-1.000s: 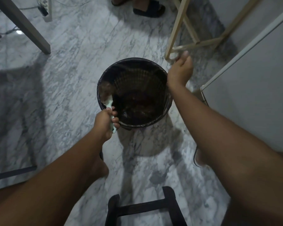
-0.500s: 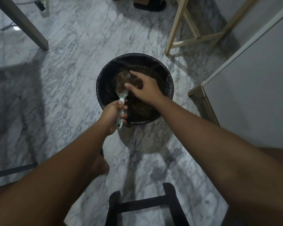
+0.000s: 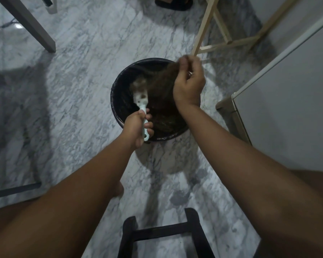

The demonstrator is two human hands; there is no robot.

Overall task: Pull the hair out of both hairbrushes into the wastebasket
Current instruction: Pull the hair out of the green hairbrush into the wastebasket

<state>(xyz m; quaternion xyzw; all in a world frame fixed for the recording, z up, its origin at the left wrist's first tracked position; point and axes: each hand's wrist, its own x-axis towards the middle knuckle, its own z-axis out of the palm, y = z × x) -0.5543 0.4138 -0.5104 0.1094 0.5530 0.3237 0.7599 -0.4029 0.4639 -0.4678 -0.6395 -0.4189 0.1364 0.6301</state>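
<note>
Head view: over a black wastebasket (image 3: 117, 108) on marble floor (image 3: 78, 75), the left hand (image 3: 137, 127) grips a pale hairbrush (image 3: 141, 97) by its handle. The right hand (image 3: 188, 84) pinches a brown hair clump (image 3: 166, 79) stretching from the bristles.

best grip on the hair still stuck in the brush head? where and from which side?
Pinch the hair clump at the far tip of the hairbrush, coming from the bristle face on the right. The left hand holds the handle over the wastebasket, and the right hand is already drawing a strand that way.
</note>
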